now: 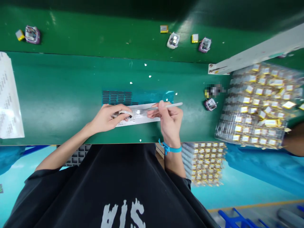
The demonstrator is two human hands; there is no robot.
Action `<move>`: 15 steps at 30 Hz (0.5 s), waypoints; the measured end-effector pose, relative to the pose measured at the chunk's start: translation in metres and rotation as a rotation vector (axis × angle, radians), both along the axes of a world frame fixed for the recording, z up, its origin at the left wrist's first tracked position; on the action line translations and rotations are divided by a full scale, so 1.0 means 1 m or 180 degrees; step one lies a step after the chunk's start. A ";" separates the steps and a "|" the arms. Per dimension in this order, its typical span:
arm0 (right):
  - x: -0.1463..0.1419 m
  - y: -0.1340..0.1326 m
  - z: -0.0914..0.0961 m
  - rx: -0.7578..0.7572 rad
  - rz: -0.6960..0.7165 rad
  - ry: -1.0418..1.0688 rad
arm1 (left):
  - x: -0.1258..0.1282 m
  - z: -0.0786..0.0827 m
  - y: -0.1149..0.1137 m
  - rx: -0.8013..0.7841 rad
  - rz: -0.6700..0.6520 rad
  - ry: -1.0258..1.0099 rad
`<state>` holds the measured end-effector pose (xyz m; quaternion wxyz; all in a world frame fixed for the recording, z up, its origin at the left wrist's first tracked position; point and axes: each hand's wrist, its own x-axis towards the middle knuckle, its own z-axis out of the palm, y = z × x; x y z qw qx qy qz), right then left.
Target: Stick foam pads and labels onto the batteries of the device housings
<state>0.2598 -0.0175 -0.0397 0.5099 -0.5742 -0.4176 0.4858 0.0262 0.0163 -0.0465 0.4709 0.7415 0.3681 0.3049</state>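
My left hand (108, 117) pinches a small white part (125, 113) against a white strip of paper (142, 117) lying on the green bench (59, 95). My right hand (169, 120) grips metal tweezers (166, 106), whose tips reach left toward the white part. Behind the strip lies a blue sheet (137, 96) with rows of dark stickers. A blue wrist strap (171, 148) circles my right wrist.
Clear trays of small yellow-labelled cells (258, 104) are stacked at the right, with more stacks (204, 161) below the bench edge. Small devices (210, 104) (173, 40) (32, 34) and yellow cells sit on the bench and belt. White sheets (8, 98) lie far left.
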 end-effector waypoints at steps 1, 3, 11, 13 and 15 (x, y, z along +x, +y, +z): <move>-0.003 0.002 0.003 0.0131 -0.0141 -0.0045 | 0.004 0.004 -0.001 -0.0132 0.0169 -0.0111; -0.010 0.006 0.009 0.0379 -0.0383 -0.0118 | 0.011 0.013 -0.002 -0.0518 0.0404 -0.0365; -0.033 0.018 0.017 0.0769 -0.0130 -0.0164 | 0.026 0.027 0.006 -0.1615 0.0123 -0.1359; -0.035 0.018 0.015 0.0747 -0.0123 -0.0236 | 0.026 0.025 0.006 -0.1656 0.0167 -0.1394; -0.036 0.018 0.013 0.0676 -0.0187 -0.0355 | 0.025 0.024 0.006 -0.1687 0.0216 -0.1343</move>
